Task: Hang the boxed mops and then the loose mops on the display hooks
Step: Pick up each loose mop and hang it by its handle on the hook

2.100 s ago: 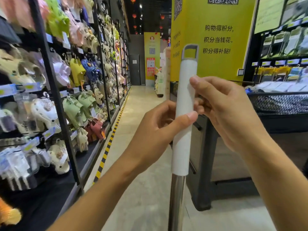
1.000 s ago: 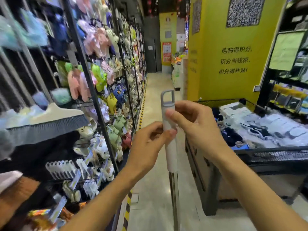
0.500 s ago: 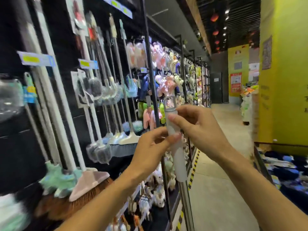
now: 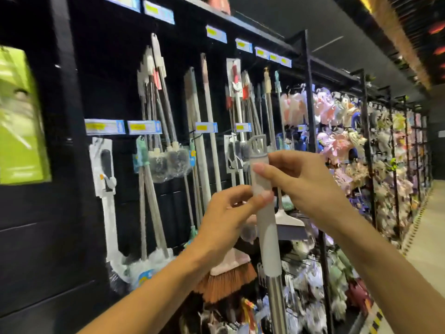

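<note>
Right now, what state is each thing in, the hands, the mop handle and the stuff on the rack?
Left hand: pinching the grey foam grip.
Right hand: pinching the grip higher up.
White-gripped steel mop handle: upright, held, not hung.
Grey hanging loop: free of any hook.
Orange-bristled broom: hanging on the rack.

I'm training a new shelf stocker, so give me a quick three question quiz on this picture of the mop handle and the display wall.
1. True or false: both hands grip the white mop handle.
2. What sits at the handle's top end? A) a grey hanging loop B) a red cap C) a price tag
3. Fill in: the brush with orange bristles hangs to the ____ of the held handle.

Key: 1 true, the left hand and right hand pinch it. 2 A, the hanging loop. 3 left.
</note>
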